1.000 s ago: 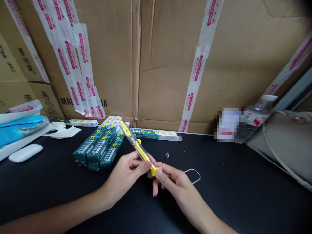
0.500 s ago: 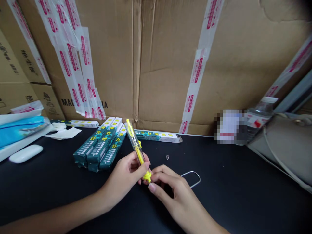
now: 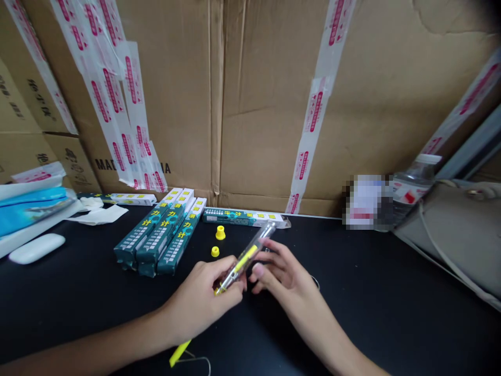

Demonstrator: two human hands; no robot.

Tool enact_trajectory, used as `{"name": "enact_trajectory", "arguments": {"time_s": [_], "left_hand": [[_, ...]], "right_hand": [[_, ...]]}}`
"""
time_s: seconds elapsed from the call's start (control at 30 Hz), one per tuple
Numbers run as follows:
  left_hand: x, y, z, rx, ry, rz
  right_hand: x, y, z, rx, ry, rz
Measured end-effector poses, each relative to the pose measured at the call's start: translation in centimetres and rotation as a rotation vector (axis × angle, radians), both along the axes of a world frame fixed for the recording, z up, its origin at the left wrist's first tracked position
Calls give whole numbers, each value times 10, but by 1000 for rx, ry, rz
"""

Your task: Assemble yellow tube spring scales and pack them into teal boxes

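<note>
My left hand (image 3: 209,292) is closed around a clear tubular spring scale (image 3: 246,258), which tilts up to the right with a yellow piece inside. My right hand (image 3: 287,279) is beside the tube, fingers apart and curved; whether a fingertip touches it I cannot tell. Beyond my left hand stand a larger yellow cap (image 3: 221,233) and a smaller yellow cap (image 3: 215,251). A yellow strip (image 3: 179,354) with a thin wire lies below my left forearm. Mostly hidden behind my right hand are a tiny coil (image 3: 267,249) and a metal wire loop (image 3: 316,282).
Several green and white boxes (image 3: 168,235) are stacked at centre left, and another box (image 3: 238,217) lies along the cardboard wall (image 3: 266,130). A white mouse-shaped object (image 3: 37,248) and a blue packet (image 3: 33,209) are at left. A bottle (image 3: 410,193) and grey bag (image 3: 454,240) are at right.
The tube has swung from leaning left to leaning right, and its yellow end pieces are off. Two yellow caps now stand on the table, and the yellow strip shows below. My right hand has opened.
</note>
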State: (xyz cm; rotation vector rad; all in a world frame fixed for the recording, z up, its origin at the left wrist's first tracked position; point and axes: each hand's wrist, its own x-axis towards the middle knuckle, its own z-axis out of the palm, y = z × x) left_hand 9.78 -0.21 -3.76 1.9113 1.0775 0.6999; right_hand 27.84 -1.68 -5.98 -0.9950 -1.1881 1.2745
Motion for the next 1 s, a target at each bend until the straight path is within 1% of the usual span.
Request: {"name": "enact_trajectory", "arguments": {"time_s": [0.07, 0.17, 0.27, 0.33, 0.4, 0.47, 0.6, 0.7, 0.8, 0.93, 1.0], "left_hand": [[1, -3, 3, -3, 72, -51], [1, -6, 4, -5, 115, -72], [2, -5, 2, 6, 83, -26], [2, -2, -2, -15, 7, 15], [1, 2, -5, -100, -116, 26], [-2, 6, -5, -234, -245, 17], [-9, 16, 1, -504, -491, 5], [-13, 21, 3, -605, -640, 19], [-14, 22, 3, -613, -677, 59], [-12, 17, 4, -562, -619, 164], [-11, 15, 4, -526, -586, 183]], "right_hand": [[4, 3, 7, -1, 93, -26], [10, 5, 17, 2, 133, -37], [14, 6, 20, -15, 139, -48], [16, 7, 19, -34, 153, -72], [17, 9, 17, -59, 180, -117], [18, 10, 17, -82, 205, -176], [20, 12, 16, -77, 265, -284], [23, 13, 15, -59, 292, -333], [23, 12, 15, -58, 246, -303], [18, 7, 15, 3, 121, -206], [13, 3, 13, 28, 46, -140]]}}
